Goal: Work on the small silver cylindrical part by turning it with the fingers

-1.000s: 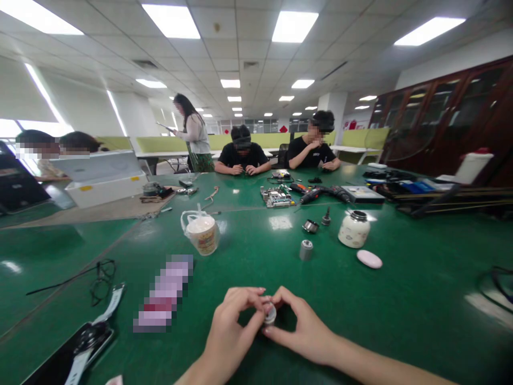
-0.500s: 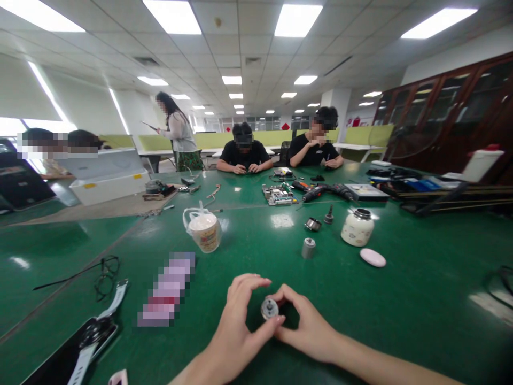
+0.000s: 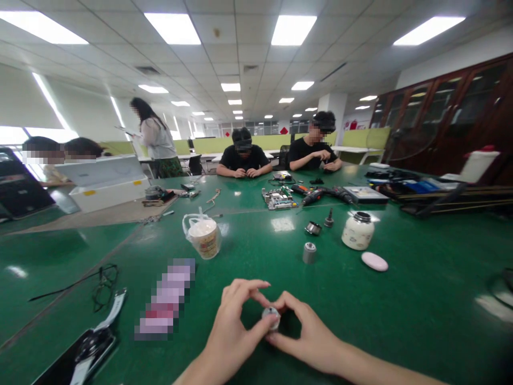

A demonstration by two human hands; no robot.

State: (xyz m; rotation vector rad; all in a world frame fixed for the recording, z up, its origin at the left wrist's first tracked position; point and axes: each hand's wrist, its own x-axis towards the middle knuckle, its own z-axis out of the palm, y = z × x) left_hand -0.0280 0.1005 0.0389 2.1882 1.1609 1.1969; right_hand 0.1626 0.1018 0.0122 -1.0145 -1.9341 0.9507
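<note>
Both my hands meet low in the middle of the view over the green table. My left hand and my right hand pinch one small round silver metal part between their fingertips, each with thumb and fingers curled round it. Farther off on the table stand a small grey metal cylinder, a dark ring-shaped part and a small cone-shaped piece.
A white jar and pink oval lid lie right. A bagged paper cup, glasses, a watch, a circuit board and a power drill are around. Two people sit opposite; another stands at the back left.
My hands have turned the silver part between the fingertips, first showing its round face, now tilted again. The standing person has walked to the left.
</note>
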